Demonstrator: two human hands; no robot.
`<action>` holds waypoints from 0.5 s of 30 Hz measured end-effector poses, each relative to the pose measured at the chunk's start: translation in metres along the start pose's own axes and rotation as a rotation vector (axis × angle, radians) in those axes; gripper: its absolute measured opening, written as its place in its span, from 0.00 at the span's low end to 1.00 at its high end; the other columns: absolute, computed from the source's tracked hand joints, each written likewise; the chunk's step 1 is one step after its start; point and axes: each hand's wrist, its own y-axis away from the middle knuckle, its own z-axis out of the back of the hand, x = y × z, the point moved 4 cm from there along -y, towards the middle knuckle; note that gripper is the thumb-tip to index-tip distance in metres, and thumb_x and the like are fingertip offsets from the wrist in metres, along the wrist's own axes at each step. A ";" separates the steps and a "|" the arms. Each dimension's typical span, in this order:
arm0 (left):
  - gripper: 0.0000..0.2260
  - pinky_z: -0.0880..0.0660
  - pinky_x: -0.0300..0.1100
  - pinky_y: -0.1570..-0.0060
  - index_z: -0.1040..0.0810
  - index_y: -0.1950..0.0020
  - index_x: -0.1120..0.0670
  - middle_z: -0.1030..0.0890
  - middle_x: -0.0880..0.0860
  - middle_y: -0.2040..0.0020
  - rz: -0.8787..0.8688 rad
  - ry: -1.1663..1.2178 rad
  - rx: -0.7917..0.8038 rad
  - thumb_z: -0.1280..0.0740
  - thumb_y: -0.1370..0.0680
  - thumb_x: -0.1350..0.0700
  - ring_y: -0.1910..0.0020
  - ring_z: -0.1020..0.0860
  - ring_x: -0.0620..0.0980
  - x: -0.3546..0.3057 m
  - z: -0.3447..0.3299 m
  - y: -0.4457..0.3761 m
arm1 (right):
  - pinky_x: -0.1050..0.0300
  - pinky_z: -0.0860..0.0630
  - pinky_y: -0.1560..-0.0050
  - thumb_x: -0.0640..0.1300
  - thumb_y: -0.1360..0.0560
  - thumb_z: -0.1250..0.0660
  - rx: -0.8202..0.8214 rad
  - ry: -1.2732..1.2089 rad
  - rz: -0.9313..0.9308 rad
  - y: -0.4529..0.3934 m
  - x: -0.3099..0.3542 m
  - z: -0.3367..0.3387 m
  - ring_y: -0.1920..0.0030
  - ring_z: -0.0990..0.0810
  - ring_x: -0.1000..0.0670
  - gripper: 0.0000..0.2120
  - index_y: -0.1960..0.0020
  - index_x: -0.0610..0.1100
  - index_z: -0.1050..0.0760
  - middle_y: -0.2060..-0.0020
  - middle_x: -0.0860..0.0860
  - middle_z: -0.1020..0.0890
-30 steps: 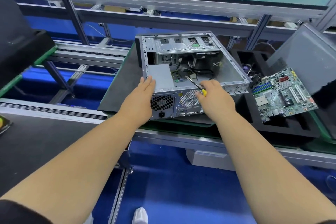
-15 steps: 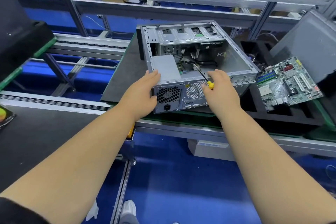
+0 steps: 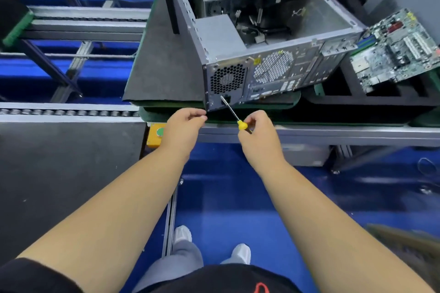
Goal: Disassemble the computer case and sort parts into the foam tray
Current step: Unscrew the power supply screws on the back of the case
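**Hands at the case's rear corner**

Right hand, at centre frame, curls its fingers round a yellow-handled screwdriver, the shaft slanting up-left so its tip lies over the power socket on the computer case. Left hand, just left of it, has fingertips bunched against the thumb beside the case's lower rear corner (whether they pinch anything is too small to tell). Open and lidless, the case sits on a dark mat in the upper middle of the frame. At upper right, a motherboard rests tilted on the black foam tray.
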 end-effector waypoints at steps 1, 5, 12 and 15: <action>0.07 0.24 0.44 0.45 0.20 0.52 0.45 0.17 0.50 0.48 0.033 0.017 0.037 0.33 0.22 0.58 0.48 0.19 0.47 0.004 -0.005 0.000 | 0.53 0.30 0.67 0.40 0.24 0.36 0.029 -0.022 -0.022 0.003 -0.004 -0.007 0.62 0.25 0.51 0.07 0.52 0.51 0.33 0.53 0.53 0.25; 0.10 0.23 0.41 0.46 0.23 0.39 0.55 0.18 0.51 0.47 0.192 0.175 0.110 0.36 0.19 0.58 0.47 0.19 0.49 0.011 -0.023 0.000 | 0.54 0.30 0.68 0.43 0.24 0.37 0.074 -0.058 -0.088 0.013 -0.011 -0.024 0.58 0.18 0.47 0.08 0.54 0.56 0.32 0.57 0.57 0.24; 0.11 0.22 0.37 0.53 0.23 0.37 0.56 0.17 0.53 0.46 0.278 0.382 0.106 0.35 0.19 0.57 0.51 0.17 0.46 0.009 -0.029 -0.004 | 0.56 0.30 0.70 0.45 0.22 0.36 0.038 -0.112 -0.078 0.014 -0.007 -0.031 0.60 0.18 0.46 0.08 0.55 0.58 0.31 0.60 0.58 0.23; 0.09 0.21 0.38 0.54 0.22 0.41 0.56 0.16 0.52 0.51 0.275 0.413 0.083 0.33 0.20 0.57 0.52 0.16 0.47 0.006 -0.028 -0.006 | 0.48 0.23 0.65 0.44 0.23 0.36 0.027 -0.129 -0.057 0.014 -0.006 -0.034 0.61 0.20 0.46 0.08 0.54 0.57 0.31 0.59 0.57 0.23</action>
